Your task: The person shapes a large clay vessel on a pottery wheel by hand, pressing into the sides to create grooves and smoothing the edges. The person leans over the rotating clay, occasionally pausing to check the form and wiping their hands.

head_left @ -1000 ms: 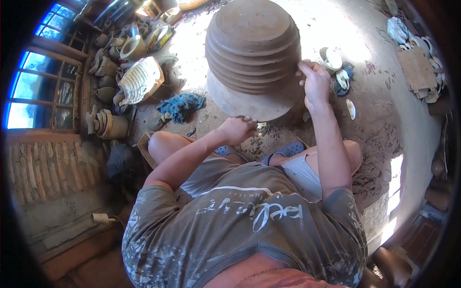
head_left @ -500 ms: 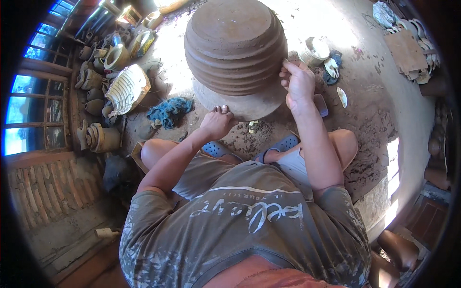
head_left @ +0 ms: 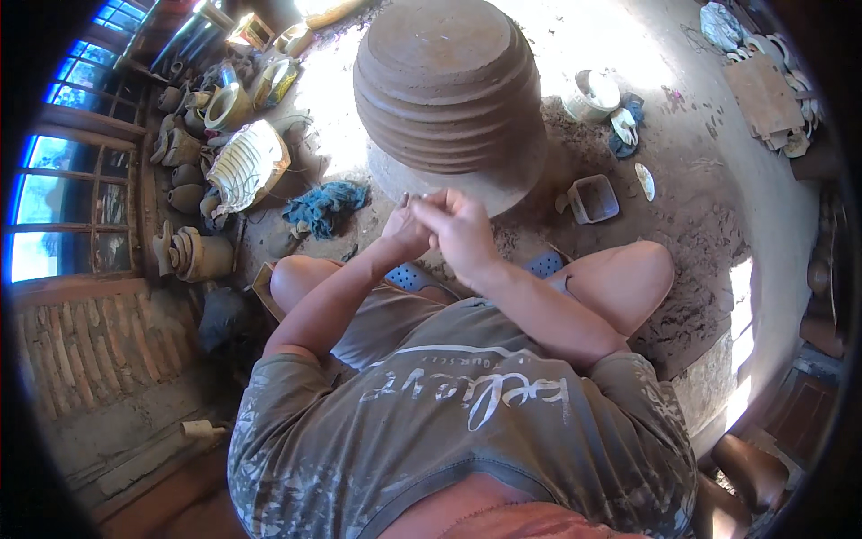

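Observation:
A large brown clay pot [head_left: 444,108] with stacked ridges and a flat top stands on a round turntable [head_left: 521,184] in front of me. My two hands meet just off the turntable's near edge. My right hand [head_left: 462,235] is closed, its fingers curled and laid over the fingertips of the left. Beside it, my left hand [head_left: 407,232] is closed as well, its fingers bent and partly covered. Whatever may be pinched between them is hidden. Neither hand appears to touch the pot.
A blue-green rag [head_left: 325,208] lies left of the turntable. To the right are a clear plastic tub [head_left: 594,199], a pale round container [head_left: 593,94] and a white oval piece [head_left: 645,181]. A ribbed white mould [head_left: 250,166] and several small pots line the left wall.
My right hand has left the pot's right side and come across to my left hand. The left hand has turned inward off the turntable's edge. The plastic tub now shows fully.

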`<action>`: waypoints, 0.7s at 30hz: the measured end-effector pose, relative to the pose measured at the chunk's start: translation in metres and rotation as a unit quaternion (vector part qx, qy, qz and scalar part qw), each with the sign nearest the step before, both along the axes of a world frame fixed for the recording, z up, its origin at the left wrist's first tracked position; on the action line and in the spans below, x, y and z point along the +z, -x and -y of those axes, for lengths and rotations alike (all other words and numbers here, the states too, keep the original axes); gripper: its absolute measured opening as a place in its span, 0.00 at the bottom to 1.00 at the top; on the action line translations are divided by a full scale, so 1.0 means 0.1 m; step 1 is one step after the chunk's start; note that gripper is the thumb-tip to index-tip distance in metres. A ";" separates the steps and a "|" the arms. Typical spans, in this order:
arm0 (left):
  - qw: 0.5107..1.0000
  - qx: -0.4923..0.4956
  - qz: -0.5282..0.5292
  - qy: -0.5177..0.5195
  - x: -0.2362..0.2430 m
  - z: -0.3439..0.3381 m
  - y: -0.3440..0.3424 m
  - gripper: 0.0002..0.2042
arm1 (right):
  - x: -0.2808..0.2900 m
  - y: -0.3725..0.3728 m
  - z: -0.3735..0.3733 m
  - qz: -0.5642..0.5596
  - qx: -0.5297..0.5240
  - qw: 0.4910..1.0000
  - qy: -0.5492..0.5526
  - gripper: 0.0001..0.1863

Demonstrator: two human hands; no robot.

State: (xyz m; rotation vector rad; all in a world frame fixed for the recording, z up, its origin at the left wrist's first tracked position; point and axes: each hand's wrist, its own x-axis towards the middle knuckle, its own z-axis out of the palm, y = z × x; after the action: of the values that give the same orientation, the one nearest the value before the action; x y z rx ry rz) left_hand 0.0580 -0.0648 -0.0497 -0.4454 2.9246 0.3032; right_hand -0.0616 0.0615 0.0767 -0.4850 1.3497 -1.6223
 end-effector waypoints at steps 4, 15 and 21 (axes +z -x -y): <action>0.999 0.026 0.031 0.033 0.11 -0.07 0.05 0.22 | -0.04 0.06 -0.23 -0.061 0.041 0.997 0.032 0.10; 0.990 0.102 0.062 0.069 0.25 0.28 0.02 0.16 | -0.17 0.61 -0.61 -0.177 -0.003 0.983 0.046 0.05; 0.977 0.129 0.161 0.051 0.64 -0.06 0.27 0.17 | 0.02 0.69 -0.53 -0.157 -0.076 0.980 0.096 0.06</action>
State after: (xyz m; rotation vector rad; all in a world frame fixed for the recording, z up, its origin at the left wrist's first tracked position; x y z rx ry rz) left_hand 0.0310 -0.0585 0.0141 -0.8103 2.5746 0.1001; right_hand -0.1307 0.1150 0.0788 -0.7979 1.4960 -1.8712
